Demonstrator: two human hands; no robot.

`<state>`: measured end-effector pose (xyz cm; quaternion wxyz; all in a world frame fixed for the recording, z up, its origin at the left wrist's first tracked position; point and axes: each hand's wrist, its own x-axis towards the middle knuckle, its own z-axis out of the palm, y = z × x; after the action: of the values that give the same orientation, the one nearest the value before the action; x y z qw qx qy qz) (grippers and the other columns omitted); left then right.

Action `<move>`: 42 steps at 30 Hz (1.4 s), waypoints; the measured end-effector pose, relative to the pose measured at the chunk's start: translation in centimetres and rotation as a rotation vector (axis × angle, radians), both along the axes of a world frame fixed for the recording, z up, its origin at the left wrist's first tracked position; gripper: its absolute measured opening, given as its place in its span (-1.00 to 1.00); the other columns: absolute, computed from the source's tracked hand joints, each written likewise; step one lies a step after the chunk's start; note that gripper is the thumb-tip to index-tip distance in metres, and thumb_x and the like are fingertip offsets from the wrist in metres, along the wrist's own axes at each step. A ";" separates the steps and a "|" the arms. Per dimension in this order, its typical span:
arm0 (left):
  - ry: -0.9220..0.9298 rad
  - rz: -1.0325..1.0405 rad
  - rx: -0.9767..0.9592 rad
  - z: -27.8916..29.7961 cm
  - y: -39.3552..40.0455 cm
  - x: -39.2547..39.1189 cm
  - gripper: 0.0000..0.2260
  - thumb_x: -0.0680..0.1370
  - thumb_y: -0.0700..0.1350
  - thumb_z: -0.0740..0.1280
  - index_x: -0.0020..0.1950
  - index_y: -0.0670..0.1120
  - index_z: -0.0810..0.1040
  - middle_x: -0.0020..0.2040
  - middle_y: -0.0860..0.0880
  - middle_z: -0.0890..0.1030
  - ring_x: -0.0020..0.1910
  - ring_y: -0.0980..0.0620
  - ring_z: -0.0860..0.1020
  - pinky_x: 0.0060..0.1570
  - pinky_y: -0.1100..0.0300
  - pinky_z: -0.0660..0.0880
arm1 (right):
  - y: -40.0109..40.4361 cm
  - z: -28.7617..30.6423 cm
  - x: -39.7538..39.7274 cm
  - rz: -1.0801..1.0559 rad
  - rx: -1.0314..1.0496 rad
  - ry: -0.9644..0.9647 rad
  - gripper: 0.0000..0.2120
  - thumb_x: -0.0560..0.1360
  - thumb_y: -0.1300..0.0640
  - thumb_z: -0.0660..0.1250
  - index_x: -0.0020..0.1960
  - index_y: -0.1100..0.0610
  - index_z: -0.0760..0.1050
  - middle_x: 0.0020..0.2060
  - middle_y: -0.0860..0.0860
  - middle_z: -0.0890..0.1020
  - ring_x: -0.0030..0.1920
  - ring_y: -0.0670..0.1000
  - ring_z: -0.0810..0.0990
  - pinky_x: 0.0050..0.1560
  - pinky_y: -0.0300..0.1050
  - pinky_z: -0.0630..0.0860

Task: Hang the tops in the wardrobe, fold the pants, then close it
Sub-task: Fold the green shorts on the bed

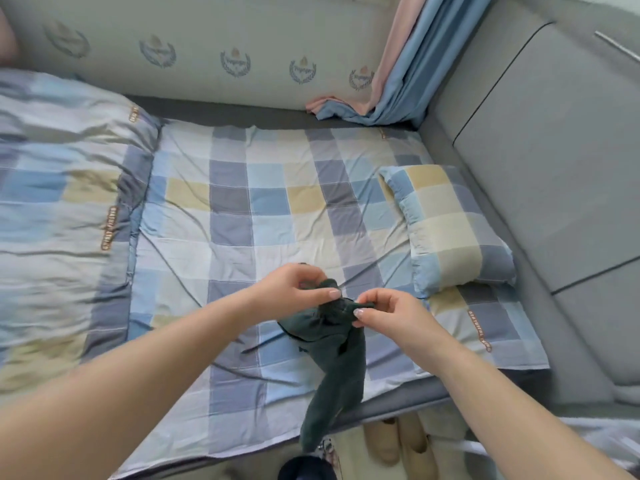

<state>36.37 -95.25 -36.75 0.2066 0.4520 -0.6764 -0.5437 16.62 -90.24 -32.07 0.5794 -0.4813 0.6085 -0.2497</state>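
While both hands' fingers pinch its top edge | dark green garment (329, 344) hangs below

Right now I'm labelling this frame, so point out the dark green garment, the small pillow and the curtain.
dark green garment (332, 344), head view, bunched middle.
small pillow (450, 230), head view, top face.
curtain (412, 74), head view, blue folds.

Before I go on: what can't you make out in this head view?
- Dark green garment: top or pants unclear; bunched in left hand and right hand, each with a pinching grip.
- Wardrobe: outside the frame.
- Dark object at bottom edge: cut off, blurred.
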 end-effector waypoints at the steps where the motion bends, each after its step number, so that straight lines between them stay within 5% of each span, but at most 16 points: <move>1: 0.004 -0.004 0.022 1.3 0.2 0.5 -0.64 0.43 0.14 0.41 -0.22 -0.18 0.51 -0.30 -0.09 0.46 -0.29 0.06 0.39 -0.22 0.11 0.34 | 0.3 0.8 0.6 0.018 -0.003 -0.009 -0.88 0.48 0.35 0.34 -0.15 0.16 0.54 -0.27 0.02 0.65 -0.22 -0.07 0.65 -0.11 -0.31 0.53; 4: -0.006 -0.022 0.041 5.6 0.8 2.3 -0.83 0.53 -0.08 0.38 -0.23 -0.09 0.50 -0.29 -0.06 0.48 -0.28 0.04 0.39 -0.22 0.14 0.31 | 1.0 4.2 2.5 0.065 0.008 -0.098 -0.93 0.53 0.27 0.31 -0.10 0.16 0.56 -0.23 0.04 0.66 -0.21 -0.02 0.65 -0.06 -0.20 0.59; 8: -0.025 -0.045 -0.043 12.0 0.5 5.0 -0.78 0.47 -0.15 0.36 -0.32 -0.06 0.38 -0.37 0.00 0.36 -0.35 0.04 0.30 -0.28 0.16 0.24 | 0.6 8.0 3.8 0.095 -0.106 -0.089 -0.87 0.61 0.24 0.16 0.03 0.13 0.48 -0.37 0.08 0.64 -0.48 -0.01 0.50 -0.34 -0.18 0.53; 11: -0.101 -0.100 -0.134 16.7 0.4 6.9 -0.77 0.48 -0.25 0.35 -0.30 -0.08 0.36 -0.38 0.00 0.38 -0.39 0.07 0.32 -0.33 0.21 0.27 | -0.4 8.8 5.3 0.224 -0.359 0.145 -0.85 0.55 0.15 0.31 0.07 -0.05 0.49 -0.36 0.00 0.56 -0.35 -0.05 0.48 -0.24 -0.15 0.47; 15: -0.178 -0.135 -0.270 22.5 1.5 9.4 -0.79 0.37 -0.26 0.28 -0.15 0.05 0.44 -0.23 -0.03 0.53 -0.25 -0.03 0.46 -0.22 0.13 0.42 | -1.3 9.6 9.3 0.427 -0.425 0.139 -0.84 0.49 0.10 0.39 0.00 -0.14 0.60 -0.01 -0.10 0.61 0.04 -0.11 0.58 0.16 -0.10 0.47; 18: -0.351 -0.150 -0.411 26.5 2.3 11.9 -0.53 0.42 -0.32 0.24 0.04 0.28 0.48 -0.13 0.32 0.60 -0.13 0.23 0.53 -0.14 0.41 0.43 | -1.6 11.4 12.5 0.510 -0.317 -0.027 -0.84 0.52 0.15 0.35 0.01 -0.07 0.61 -0.02 -0.10 0.69 0.04 -0.09 0.64 0.13 -0.11 0.53; 20: -0.479 -0.142 -0.520 28.6 2.7 13.2 -0.49 0.45 -0.32 0.24 0.02 0.35 0.50 -0.13 0.47 0.53 -0.07 0.23 0.55 -0.05 0.37 0.47 | -2.1 12.2 13.7 0.589 -0.267 -0.035 -0.85 0.55 0.12 0.31 0.03 -0.10 0.59 0.01 -0.12 0.68 0.06 -0.11 0.63 0.17 -0.13 0.51; 24: -0.500 -0.018 -0.573 31.3 3.9 15.8 -0.53 0.46 -0.39 0.25 -0.05 0.22 0.58 -0.08 0.33 0.53 -0.07 0.39 0.51 0.00 0.51 0.41 | -2.9 12.9 16.0 0.727 -0.309 0.155 -0.83 0.54 0.02 0.32 0.12 -0.07 0.55 -0.03 -0.23 0.61 0.00 -0.21 0.56 0.04 -0.32 0.47; 26: -0.466 0.059 -0.588 32.1 4.4 16.9 -0.56 0.46 -0.42 0.25 -0.06 0.15 0.61 -0.11 0.31 0.56 -0.07 0.36 0.53 0.02 0.47 0.45 | -3.2 13.2 17.5 0.751 -0.406 0.295 -0.80 0.53 0.01 0.32 0.13 0.00 0.55 -0.04 -0.16 0.59 -0.02 -0.14 0.54 -0.05 -0.29 0.46; 28: -0.448 0.103 -0.627 32.8 4.5 18.1 -0.58 0.46 -0.43 0.28 -0.08 0.13 0.61 -0.18 0.33 0.59 -0.08 0.31 0.55 0.01 0.43 0.48 | -3.4 13.0 19.0 0.793 -0.506 0.415 -0.92 0.51 0.07 0.31 -0.09 0.03 0.57 -0.10 -0.04 0.58 -0.03 0.04 0.55 -0.13 -0.20 0.48; 31: -0.531 0.142 -0.720 33.7 4.6 20.8 -0.58 0.47 -0.36 0.35 -0.04 0.22 0.58 -0.15 0.34 0.56 -0.04 0.40 0.50 0.20 0.42 0.36 | -4.4 11.5 20.0 0.786 -0.503 0.575 -0.74 0.47 0.15 0.23 -0.38 -0.01 0.34 -0.32 -0.08 0.43 -0.20 0.08 0.50 -0.33 -0.19 0.39; 33: -0.664 0.179 -0.818 34.1 4.9 23.2 -0.63 0.48 -0.20 0.35 0.06 0.30 0.54 -0.09 0.32 0.54 0.05 0.46 0.43 0.51 0.08 -0.04 | -5.4 10.9 19.9 0.749 -0.499 0.692 -0.77 0.46 0.12 0.20 -0.37 0.01 0.32 -0.36 -0.04 0.44 -0.24 0.08 0.50 -0.34 -0.17 0.40; 35: -0.794 0.167 -0.946 33.9 5.3 25.4 -0.73 0.45 -0.03 0.26 0.08 0.27 0.54 -0.11 0.37 0.52 0.12 0.51 0.36 0.43 -0.06 -0.41 | -6.5 10.9 19.5 0.704 -0.488 0.763 -0.83 0.46 0.08 0.19 -0.31 0.00 0.38 -0.34 -0.04 0.48 -0.24 0.05 0.51 -0.33 -0.17 0.41; 38: -0.944 0.129 -1.071 33.8 5.9 27.7 -0.76 0.45 -0.02 0.21 -0.01 0.19 0.62 -0.18 0.45 0.44 0.12 0.46 0.36 0.41 -0.12 -0.43 | -7.9 11.4 18.9 0.725 -0.450 0.808 -0.89 0.46 0.03 0.19 -0.17 -0.02 0.48 -0.22 -0.04 0.55 -0.16 0.04 0.56 -0.20 -0.12 0.51; 42: -1.228 0.091 -1.203 33.4 6.5 29.2 -0.74 0.37 -0.31 0.44 -0.16 0.07 0.66 -0.30 0.34 0.44 0.00 0.12 0.49 0.44 -0.21 -0.25 | -9.2 11.4 17.5 0.740 -0.462 0.915 -0.74 0.46 -0.05 0.17 0.03 0.01 0.54 -0.12 -0.02 0.59 -0.10 0.03 0.57 -0.06 -0.07 0.57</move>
<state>65.59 -88.74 -3.36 0.0301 0.5063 -0.8227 0.2567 34.16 -99.48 -20.66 0.1897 -0.8306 0.5183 0.0737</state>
